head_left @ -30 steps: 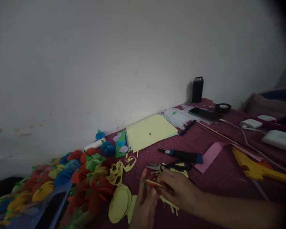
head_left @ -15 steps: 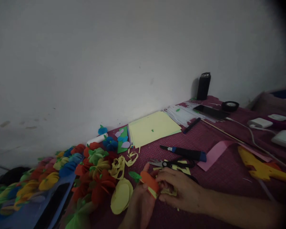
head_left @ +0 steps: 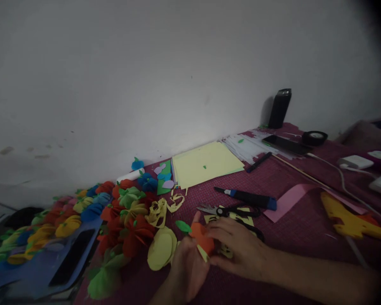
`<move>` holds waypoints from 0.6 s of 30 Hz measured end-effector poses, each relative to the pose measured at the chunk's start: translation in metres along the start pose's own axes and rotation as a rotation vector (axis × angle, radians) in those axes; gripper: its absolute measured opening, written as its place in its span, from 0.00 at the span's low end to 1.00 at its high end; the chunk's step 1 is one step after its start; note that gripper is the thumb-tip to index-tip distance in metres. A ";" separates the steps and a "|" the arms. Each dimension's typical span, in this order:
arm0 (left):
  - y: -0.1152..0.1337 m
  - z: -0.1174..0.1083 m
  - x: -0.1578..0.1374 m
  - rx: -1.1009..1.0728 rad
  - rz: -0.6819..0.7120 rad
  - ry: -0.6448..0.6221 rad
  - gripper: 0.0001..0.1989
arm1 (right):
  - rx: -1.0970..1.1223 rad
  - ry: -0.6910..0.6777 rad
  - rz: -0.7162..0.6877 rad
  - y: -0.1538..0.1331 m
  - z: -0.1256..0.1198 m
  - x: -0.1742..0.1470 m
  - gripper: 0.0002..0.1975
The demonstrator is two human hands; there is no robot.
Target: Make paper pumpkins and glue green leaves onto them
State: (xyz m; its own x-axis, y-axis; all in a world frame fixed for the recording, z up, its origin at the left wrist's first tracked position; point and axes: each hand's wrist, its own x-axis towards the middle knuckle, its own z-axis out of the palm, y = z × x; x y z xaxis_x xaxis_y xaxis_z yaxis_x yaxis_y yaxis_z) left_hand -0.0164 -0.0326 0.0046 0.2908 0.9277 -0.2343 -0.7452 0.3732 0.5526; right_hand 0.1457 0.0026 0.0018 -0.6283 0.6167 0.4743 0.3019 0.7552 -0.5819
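An orange paper pumpkin (head_left: 203,237) with a green paper leaf (head_left: 183,226) and a pale yellow layer along its lower edge is held between both hands. My left hand (head_left: 189,264) grips it from below and the left, thumb against its front. The fingers of my right hand (head_left: 233,243) close on its right side. Black-handled scissors (head_left: 222,211) lie just behind the right hand, over pale yellow scraps. Pale yellow paper ovals (head_left: 160,250) lie left of my left hand, beside curled yellow offcuts (head_left: 158,212).
Colourful paper pumpkins (head_left: 130,224) crowd the left side. Yellow sheets (head_left: 206,163) lie near the wall. A utility knife (head_left: 250,199), pink paper strip (head_left: 288,201), yellow glue gun (head_left: 346,220), phone (head_left: 285,145), tape roll (head_left: 314,137) and black bottle (head_left: 280,108) occupy the right.
The orange pumpkin has turned so that more of its front face shows. My left thumb and right fingers have shifted on it. The whole view has tilted slightly.
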 end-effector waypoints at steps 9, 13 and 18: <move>-0.006 -0.002 0.002 0.048 -0.026 0.022 0.34 | 0.028 -0.039 0.088 0.002 0.010 -0.003 0.22; -0.008 -0.001 0.002 0.050 -0.003 -0.005 0.37 | 0.036 -0.052 0.112 0.003 0.010 -0.003 0.22; -0.007 0.000 0.002 0.058 0.007 -0.001 0.37 | 0.156 -0.052 0.114 0.004 0.003 0.000 0.20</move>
State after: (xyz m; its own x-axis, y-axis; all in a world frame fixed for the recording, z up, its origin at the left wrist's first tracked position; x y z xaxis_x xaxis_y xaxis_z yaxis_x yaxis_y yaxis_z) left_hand -0.0108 -0.0333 0.0008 0.2861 0.9303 -0.2295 -0.7113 0.3667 0.5996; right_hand 0.1447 0.0043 -0.0028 -0.6341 0.6807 0.3668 0.2609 0.6349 -0.7272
